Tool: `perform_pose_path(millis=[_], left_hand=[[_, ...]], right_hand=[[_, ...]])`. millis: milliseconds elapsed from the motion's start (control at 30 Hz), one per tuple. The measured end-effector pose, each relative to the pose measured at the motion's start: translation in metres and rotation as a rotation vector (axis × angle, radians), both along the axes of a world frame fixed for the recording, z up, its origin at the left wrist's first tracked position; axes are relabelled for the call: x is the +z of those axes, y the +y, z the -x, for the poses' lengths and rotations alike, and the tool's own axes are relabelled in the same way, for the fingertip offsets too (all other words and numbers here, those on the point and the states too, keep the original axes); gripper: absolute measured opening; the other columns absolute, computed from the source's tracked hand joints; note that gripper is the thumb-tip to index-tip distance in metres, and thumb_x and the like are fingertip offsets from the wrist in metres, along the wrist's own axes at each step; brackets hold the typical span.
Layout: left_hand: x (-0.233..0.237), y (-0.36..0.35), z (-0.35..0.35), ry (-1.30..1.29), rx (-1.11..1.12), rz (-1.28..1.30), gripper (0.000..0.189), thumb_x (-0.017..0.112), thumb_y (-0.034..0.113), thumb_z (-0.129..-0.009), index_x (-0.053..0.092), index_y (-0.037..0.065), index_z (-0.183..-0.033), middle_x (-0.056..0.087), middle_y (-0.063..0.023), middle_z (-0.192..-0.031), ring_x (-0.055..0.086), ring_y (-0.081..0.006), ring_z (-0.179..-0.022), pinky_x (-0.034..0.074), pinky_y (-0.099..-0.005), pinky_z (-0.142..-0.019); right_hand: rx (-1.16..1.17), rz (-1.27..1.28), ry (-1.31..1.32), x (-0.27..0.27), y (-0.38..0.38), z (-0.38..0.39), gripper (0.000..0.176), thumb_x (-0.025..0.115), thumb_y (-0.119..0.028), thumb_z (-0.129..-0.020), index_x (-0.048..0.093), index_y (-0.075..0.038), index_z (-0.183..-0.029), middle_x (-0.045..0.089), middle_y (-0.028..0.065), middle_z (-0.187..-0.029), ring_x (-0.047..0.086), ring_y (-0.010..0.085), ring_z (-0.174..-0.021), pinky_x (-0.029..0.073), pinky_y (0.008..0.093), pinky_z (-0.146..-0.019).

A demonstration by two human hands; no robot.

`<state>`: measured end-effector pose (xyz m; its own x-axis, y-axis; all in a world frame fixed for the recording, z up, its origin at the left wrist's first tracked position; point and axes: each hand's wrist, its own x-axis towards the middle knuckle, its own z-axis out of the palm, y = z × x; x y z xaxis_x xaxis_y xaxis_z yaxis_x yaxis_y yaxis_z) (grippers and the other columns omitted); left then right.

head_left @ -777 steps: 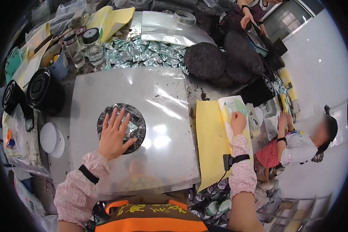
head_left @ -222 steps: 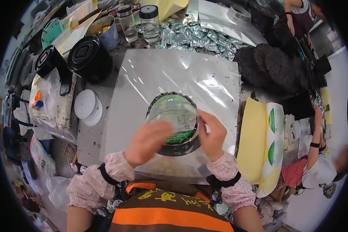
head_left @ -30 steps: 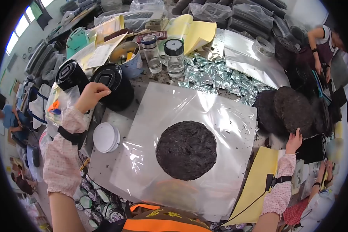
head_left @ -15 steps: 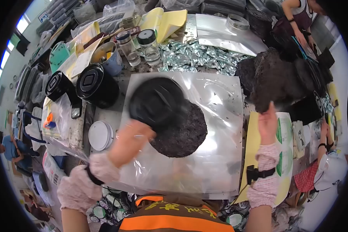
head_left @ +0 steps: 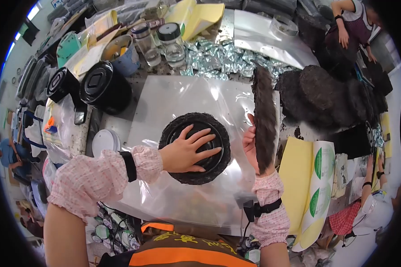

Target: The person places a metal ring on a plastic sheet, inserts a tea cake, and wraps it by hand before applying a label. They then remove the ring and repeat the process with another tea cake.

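Note:
With fingers spread, my left hand (head_left: pixel 189 150) presses flat on a round black lid (head_left: pixel 214 141). The lid lies on a dark, rough round cake (head_left: pixel 226 153) whose edge shows all round it. Under both is a clear plastic sheet (head_left: pixel 165 95) on the table. To the right, my right hand (head_left: pixel 250 144) grips another dark fibrous slab (head_left: pixel 265 118), held upright and seen nearly edge-on. That hand's fingertips are partly hidden behind the slab.
A dark pile (head_left: pixel 318 89) of similar pieces lies at the right. Black canisters (head_left: pixel 104 89), glass jars (head_left: pixel 170 46) and silvery packets (head_left: pixel 214 58) stand or lie beyond the sheet. Yellow paper (head_left: pixel 294 173) is at the right edge. Other people (head_left: pixel 343 35) are at the far right and left.
My left hand has set the black lid down centred on the round cake and spread over it. My right hand has brought a dark slab from the pile leftward over the sheet's right edge.

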<state>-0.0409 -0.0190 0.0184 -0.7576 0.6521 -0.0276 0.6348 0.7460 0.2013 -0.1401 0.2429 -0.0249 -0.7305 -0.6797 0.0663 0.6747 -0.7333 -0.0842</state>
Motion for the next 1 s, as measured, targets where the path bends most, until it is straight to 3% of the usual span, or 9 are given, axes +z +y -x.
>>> perform_pose_path(millis=[67, 267, 400, 467, 567, 667, 733, 900, 1000], left_hand=[[-0.016, 0.004, -0.002, -0.002, 0.013, -0.022, 0.08, 0.069, 0.053, -0.085, 0.039, 0.024, -0.152, 0.035, -0.0155, -0.154, 0.027, -0.0347, -0.148, 0.02, -0.0668, -0.114], [-0.043, 0.003, 0.004, -0.042, 0.04, -0.161, 0.08, 0.068, 0.049, -0.088, 0.035, 0.018, -0.153, 0.032, -0.0158, -0.156, 0.022, -0.0342, -0.15, 0.015, -0.0663, -0.116], [-0.058, 0.0, 0.003, -0.277, 0.098, -0.25, 0.08, 0.069, 0.048, -0.086, 0.036, 0.013, -0.151, 0.034, -0.017, -0.151, 0.03, -0.0368, -0.144, 0.019, -0.0647, -0.115], [-0.063, 0.001, 0.003, -0.247, 0.129, -0.335, 0.077, 0.069, 0.048, -0.086, 0.041, 0.011, -0.147, 0.038, -0.0175, -0.147, 0.035, -0.0369, -0.14, 0.021, -0.0647, -0.113], [-0.053, -0.005, 0.012, -0.342, 0.146, -0.439, 0.06, 0.058, 0.044, -0.097, 0.048, 0.006, -0.143, 0.048, -0.0156, -0.142, 0.045, -0.03, -0.135, 0.028, -0.0576, -0.113], [-0.011, -0.036, -0.004, -0.817, 0.594, -1.529, 0.05, 0.048, 0.037, -0.104, 0.051, 0.002, -0.14, 0.054, -0.012, -0.139, 0.051, -0.0235, -0.13, 0.036, -0.0443, -0.113], [-0.005, -0.05, -0.021, -0.56, 0.682, -1.847, 0.046, 0.043, 0.032, -0.106, 0.053, 0.0, -0.137, 0.054, -0.0095, -0.14, 0.054, -0.0198, -0.126, 0.04, -0.0337, -0.109], [-0.037, -0.035, -0.033, 0.06, 0.696, -1.003, 0.038, 0.058, -0.008, -0.087, 0.061, 0.005, -0.122, 0.056, -0.0162, -0.127, 0.056, -0.0344, -0.119, 0.047, -0.0375, -0.1], [-0.041, -0.038, -0.03, 0.065, 0.706, -0.949, 0.041, 0.056, -0.01, -0.084, 0.062, 0.005, -0.122, 0.056, -0.0158, -0.126, 0.057, -0.0342, -0.118, 0.048, -0.0376, -0.098]], right_hand=[[-0.04, -0.216, -0.076, 0.001, 0.006, -0.008, 0.061, 0.052, -0.023, -0.102, 0.028, 0.002, -0.153, 0.059, 0.0056, -0.093, 0.05, 0.0148, -0.081, 0.045, 0.0271, -0.077], [0.074, -0.236, -0.06, 0.008, -0.009, -0.012, 0.066, 0.056, -0.022, -0.1, 0.026, 0.005, -0.152, 0.059, 0.0055, -0.092, 0.048, 0.0144, -0.08, 0.043, 0.0269, -0.075], [0.108, -0.236, 0.073, 0.003, -0.014, -0.018, 0.05, 0.047, -0.014, -0.102, 0.035, 0.007, -0.145, 0.061, 0.0199, -0.129, 0.067, 0.0246, -0.112, 0.058, 0.0357, -0.094], [0.063, -0.522, 0.077, 0.048, -0.022, -0.038, 0.069, 0.06, -0.02, -0.097, 0.026, 0.002, -0.153, 0.057, 0.0041, -0.091, 0.051, 0.0133, -0.085, 0.045, 0.0244, -0.079], [0.055, -0.575, 0.1, 0.049, -0.021, -0.052, 0.071, 0.065, -0.018, -0.094, 0.029, 0.003, -0.151, 0.061, 0.0056, -0.096, 0.055, 0.0132, -0.086, 0.047, 0.025, -0.079], [-0.099, -0.964, 0.203, 0.042, -0.032, -0.062, 0.048, 0.061, -0.008, -0.096, 0.047, 0.006, -0.14, 0.068, 0.0106, -0.11, 0.065, 0.0132, -0.086, 0.052, 0.0251, -0.076], [-0.113, -1.366, 0.519, 0.028, -0.031, -0.064, 0.041, 0.061, -0.008, -0.098, 0.051, 0.006, -0.136, 0.071, 0.0077, -0.102, 0.067, 0.0119, -0.089, 0.054, 0.0261, -0.08], [-0.734, -2.023, 1.675, 0.055, -0.061, -0.069, 0.087, 0.081, -0.042, -0.079, 0.042, 0.0, -0.145, 0.05, 0.0262, -0.14, 0.052, 0.0377, -0.126, 0.044, 0.0457, -0.103], [-0.222, -1.687, 2.174, 0.053, -0.095, -0.07, 0.104, 0.069, -0.065, -0.077, 0.033, -0.003, -0.152, 0.024, 0.0272, -0.159, 0.02, 0.044, -0.149, 0.016, 0.0583, -0.119]])
